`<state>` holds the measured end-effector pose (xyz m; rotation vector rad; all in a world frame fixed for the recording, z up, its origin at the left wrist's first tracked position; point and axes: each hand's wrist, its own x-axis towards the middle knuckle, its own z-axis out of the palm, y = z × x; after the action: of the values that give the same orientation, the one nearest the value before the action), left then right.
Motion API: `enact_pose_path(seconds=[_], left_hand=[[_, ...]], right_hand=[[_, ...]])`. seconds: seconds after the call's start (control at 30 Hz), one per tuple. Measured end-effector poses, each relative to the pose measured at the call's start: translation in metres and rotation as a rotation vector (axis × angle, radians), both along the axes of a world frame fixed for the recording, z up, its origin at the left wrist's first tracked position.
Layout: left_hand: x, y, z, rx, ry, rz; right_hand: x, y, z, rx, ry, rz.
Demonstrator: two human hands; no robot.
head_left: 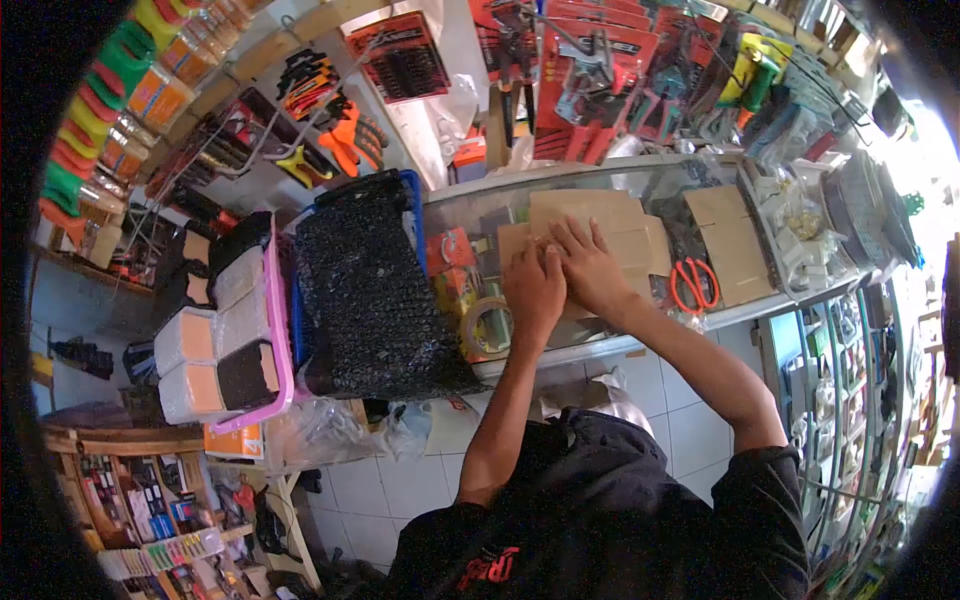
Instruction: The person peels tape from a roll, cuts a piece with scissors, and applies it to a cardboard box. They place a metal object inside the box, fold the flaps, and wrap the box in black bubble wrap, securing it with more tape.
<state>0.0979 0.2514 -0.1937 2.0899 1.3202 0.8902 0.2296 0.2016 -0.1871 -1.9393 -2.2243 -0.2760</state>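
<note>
A creased piece of brown cardboard (590, 208) lies on the glass-topped counter under both my hands. My right hand (595, 270) rests flat on it, fingers spread and pointing away from me. Just to its left, my left hand (535, 290) presses on the cardboard's left part with its fingers stretched forward. The two hands touch or nearly touch near the fingertips. Red-handled scissors (694, 286) lie to the right of the cardboard. A roll of tape (487, 326) is by my left wrist. Farther right sits another flat cardboard piece (730, 245).
Black bubble wrap (365, 285) covers a blue crate (412, 190) on the left. Beside it, a pink basket (278, 320) holds several wrapped boxes (187, 335). Packaged tools (600, 75) hang above the counter's far edge. Clear plastic bags (800, 235) sit at the right end.
</note>
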Motion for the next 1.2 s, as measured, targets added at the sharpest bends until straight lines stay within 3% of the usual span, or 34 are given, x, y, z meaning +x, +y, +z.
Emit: enact_pose_path(seconds=[0.23, 0.33, 0.5, 0.57, 0.67, 0.7, 0.8, 0.9, 1.0, 1.1, 1.2], left_hand=[[0.001, 0.017, 0.005, -0.222, -0.191, 0.088], [-0.003, 0.051, -0.04, -0.186, -0.245, 0.051], [-0.01, 0.061, -0.002, -0.308, -0.103, -0.053], [-0.012, 0.064, -0.002, -0.327, -0.029, -0.06], [-0.011, 0.057, 0.003, -0.217, -0.077, -0.061], [-0.008, 0.052, 0.004, -0.255, -0.277, -0.066], [-0.014, 0.053, 0.014, -0.305, -0.07, -0.111], [-0.012, 0.053, 0.007, -0.319, -0.116, -0.059], [-0.014, 0.077, -0.031, -0.312, -0.128, -0.116], [-0.014, 0.047, 0.017, -0.249, -0.07, -0.076], [-0.012, 0.055, -0.01, -0.122, -0.229, -0.063]], right_hand=[[-0.001, 0.002, -0.008, 0.046, 0.047, -0.024], [-0.006, -0.002, -0.008, 0.06, 0.085, -0.008], [-0.004, 0.007, -0.03, 0.117, 0.012, -0.008], [-0.006, 0.004, -0.023, 0.143, 0.126, 0.006], [-0.006, 0.0, -0.019, 0.147, 0.164, 0.011], [-0.006, 0.002, -0.02, 0.144, 0.154, 0.014], [-0.006, 0.005, -0.024, 0.188, 0.187, 0.02], [-0.006, 0.004, -0.026, 0.198, 0.193, 0.013], [-0.007, 0.003, -0.02, 0.121, 0.219, -0.019], [-0.01, 0.0, -0.017, 0.113, 0.198, -0.045], [-0.01, -0.004, -0.017, 0.134, 0.194, -0.049]])
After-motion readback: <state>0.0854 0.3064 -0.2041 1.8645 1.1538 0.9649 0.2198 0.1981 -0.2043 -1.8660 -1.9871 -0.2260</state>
